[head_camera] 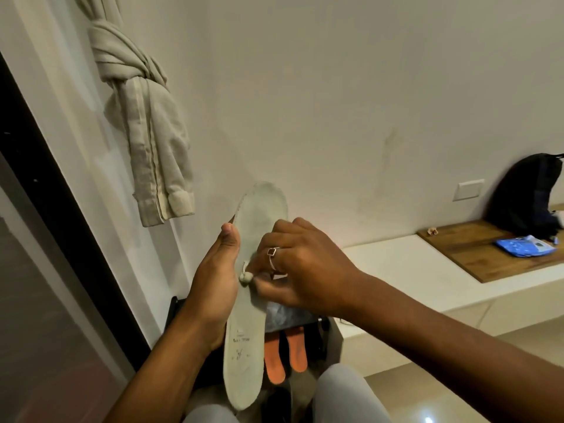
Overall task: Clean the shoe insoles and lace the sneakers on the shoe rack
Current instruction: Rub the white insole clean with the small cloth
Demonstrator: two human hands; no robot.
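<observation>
Here, the left hand point(213, 285) grips a pale grey insole point(244, 361) by its left edge, thumb pressed along the rim, holding it upright in the air. The right hand point(302, 264), fingers curled, pinches a small pale wad point(245, 277) against the insole's face. Just below, two orange insoles point(297, 349) show on the dark rack point(172, 309). At the surface's point(412, 270) far right end lie a blue packet point(523, 245) and a black bag point(525, 193).

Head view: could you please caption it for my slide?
Left hand holds a pale insole upright while the right hand presses a small white wad against it.
</observation>
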